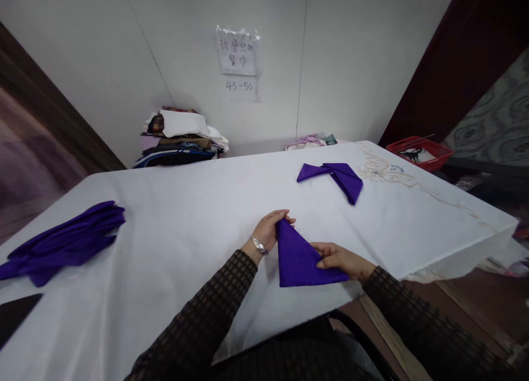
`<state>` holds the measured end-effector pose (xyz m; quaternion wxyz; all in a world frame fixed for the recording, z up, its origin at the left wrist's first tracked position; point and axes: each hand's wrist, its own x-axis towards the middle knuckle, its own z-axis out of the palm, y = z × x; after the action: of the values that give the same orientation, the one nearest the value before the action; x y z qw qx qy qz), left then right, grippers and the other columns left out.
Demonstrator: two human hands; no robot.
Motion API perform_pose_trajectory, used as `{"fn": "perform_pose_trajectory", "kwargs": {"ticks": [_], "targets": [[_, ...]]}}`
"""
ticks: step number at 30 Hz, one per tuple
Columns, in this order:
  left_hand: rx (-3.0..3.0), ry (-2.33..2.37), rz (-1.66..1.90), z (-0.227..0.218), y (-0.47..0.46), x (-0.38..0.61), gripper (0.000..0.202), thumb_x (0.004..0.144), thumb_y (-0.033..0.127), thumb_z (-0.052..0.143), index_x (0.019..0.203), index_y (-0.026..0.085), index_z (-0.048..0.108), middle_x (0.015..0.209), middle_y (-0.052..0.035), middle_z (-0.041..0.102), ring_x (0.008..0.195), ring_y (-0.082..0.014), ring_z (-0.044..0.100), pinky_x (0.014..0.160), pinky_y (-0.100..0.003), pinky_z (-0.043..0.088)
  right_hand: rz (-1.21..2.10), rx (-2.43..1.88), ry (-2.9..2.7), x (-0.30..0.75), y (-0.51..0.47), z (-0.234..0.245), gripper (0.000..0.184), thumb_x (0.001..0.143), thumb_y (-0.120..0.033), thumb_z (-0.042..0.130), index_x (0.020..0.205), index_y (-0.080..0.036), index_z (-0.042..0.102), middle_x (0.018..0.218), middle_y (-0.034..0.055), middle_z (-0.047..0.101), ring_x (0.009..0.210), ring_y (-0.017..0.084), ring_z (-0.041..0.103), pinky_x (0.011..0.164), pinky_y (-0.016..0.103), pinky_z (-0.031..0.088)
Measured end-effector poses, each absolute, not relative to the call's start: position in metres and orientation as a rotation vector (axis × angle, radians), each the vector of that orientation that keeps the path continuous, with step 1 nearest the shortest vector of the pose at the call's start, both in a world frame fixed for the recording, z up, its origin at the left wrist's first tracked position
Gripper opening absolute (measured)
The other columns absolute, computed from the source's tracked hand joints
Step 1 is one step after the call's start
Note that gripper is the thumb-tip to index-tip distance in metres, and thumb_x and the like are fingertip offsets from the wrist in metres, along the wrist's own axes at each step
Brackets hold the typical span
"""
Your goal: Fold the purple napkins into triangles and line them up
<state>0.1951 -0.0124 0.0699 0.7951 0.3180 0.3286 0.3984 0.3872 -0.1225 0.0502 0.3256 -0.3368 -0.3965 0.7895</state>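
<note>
A purple cloth napkin (300, 259), folded into a triangle, is held between my two hands over the front part of the table. My left hand (269, 229) grips its upper left corner, with a silver bracelet on the wrist. At the napkin's right side, my right hand (341, 259) pinches it between thumb and fingers near the right corner. Beyond it lies another purple napkin (345, 180), folded in a bent shape with two arms. A loose heap of purple napkins (70, 240) rests at the left side of the table.
A white cloth (185, 221) with embroidery at the right covers the table. Folded clothes (182, 130) are stacked against the wall, with pink fabric (306, 141) farther right. A red basket (433, 159) stands beyond the right edge. A dark flat object (16, 315) lies at the lower left.
</note>
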Motion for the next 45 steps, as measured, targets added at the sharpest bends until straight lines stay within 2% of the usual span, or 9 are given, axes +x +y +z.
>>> {"fn": "perform_pose_trajectory", "kwargs": {"ticks": [6,12,15,18,21,24,29,39,45], "targets": [[0.700,0.791,0.874,0.061,-0.009,0.198,0.043,0.061,0.054,0.072,0.073,0.014,0.062,0.054,0.0054,0.049,0.049,-0.0068,0.049,0.050,-0.021,0.039,2.106,-0.885,-1.020,0.394,-0.121,0.046,0.056,0.067,-0.008,0.064,0.122,-0.020,0.056,0.104,0.0034,0.068,0.082,0.014,0.065,0.074,0.024,0.049],[0.747,0.845,0.914,0.052,0.000,0.207,0.052,0.060,0.064,0.067,0.069,0.014,0.057,0.043,0.0124,0.027,0.037,-0.0030,0.026,0.042,-0.019,0.028,2.107,-0.930,-1.058,0.393,-0.116,0.040,0.056,0.062,-0.006,0.065,0.116,-0.020,0.061,0.095,0.0021,0.070,0.073,0.011,0.065,0.066,0.020,0.048],[0.852,0.909,0.964,0.049,0.013,0.206,0.057,0.062,0.069,0.061,0.074,0.013,0.060,0.050,0.0078,0.042,0.041,-0.0047,0.037,0.045,-0.020,0.033,2.072,-0.944,-1.062,0.398,-0.112,0.040,0.055,0.061,-0.005,0.065,0.115,-0.019,0.062,0.095,0.0022,0.070,0.071,0.010,0.065,0.065,0.019,0.048],[1.033,1.059,1.035,0.039,0.023,0.198,0.060,0.066,0.071,0.053,0.078,0.013,0.063,0.071,-0.0029,0.060,0.060,-0.0118,0.055,0.056,-0.025,0.044,2.000,-0.949,-1.049,0.411,-0.104,0.043,0.055,0.062,-0.006,0.064,0.115,-0.018,0.061,0.096,0.0027,0.070,0.073,0.011,0.065,0.066,0.020,0.049],[1.287,1.205,1.037,0.021,0.023,0.187,0.057,0.071,0.069,0.048,0.078,0.014,0.063,0.082,-0.0079,0.065,0.072,-0.0179,0.060,0.065,-0.029,0.047,1.872,-0.987,-1.021,0.432,-0.088,0.050,0.055,0.061,-0.005,0.064,0.115,-0.019,0.061,0.095,0.0018,0.070,0.073,0.011,0.065,0.067,0.021,0.049],[1.555,1.241,0.986,0.003,0.016,0.182,0.051,0.078,0.064,0.043,0.076,0.017,0.063,0.081,-0.0066,0.066,0.075,-0.0200,0.061,0.069,-0.031,0.046,1.721,-1.086,-0.981,0.458,-0.065,0.055,0.054,0.060,-0.005,0.063,0.112,-0.019,0.062,0.091,0.0004,0.071,0.068,0.011,0.065,0.066,0.020,0.049],[1.926,1.233,0.891,-0.007,0.011,0.181,0.041,0.083,0.054,0.041,0.067,0.021,0.058,0.065,-0.0003,0.059,0.065,-0.0167,0.054,0.062,-0.028,0.042,1.503,-1.242,-0.887,0.497,-0.017,0.053,0.047,0.062,-0.004,0.058,0.107,-0.017,0.063,0.083,0.0002,0.071,0.065,0.010,0.064,0.064,0.018,0.050],[1.920,1.173,0.878,-0.010,0.015,0.179,0.040,0.085,0.051,0.040,0.065,0.020,0.055,0.066,0.0005,0.058,0.065,-0.0154,0.053,0.062,-0.026,0.040,1.229,-1.561,-0.544,0.528,0.054,0.023,0.049,0.073,-0.006,0.053,0.121,-0.013,0.046,0.065,-0.0001,0.065,0.042,0.011,0.056,0.042,0.022,0.049],[1.892,1.164,0.879,-0.011,0.014,0.178,0.039,0.086,0.050,0.042,0.065,0.020,0.055,0.064,0.0012,0.055,0.063,-0.0151,0.052,0.061,-0.026,0.039,1.197,-1.656,-0.542,0.533,0.068,0.015,0.047,0.076,-0.008,0.054,0.122,-0.014,0.044,0.062,-0.0003,0.063,0.046,0.015,0.060,0.041,0.023,0.050]]}}
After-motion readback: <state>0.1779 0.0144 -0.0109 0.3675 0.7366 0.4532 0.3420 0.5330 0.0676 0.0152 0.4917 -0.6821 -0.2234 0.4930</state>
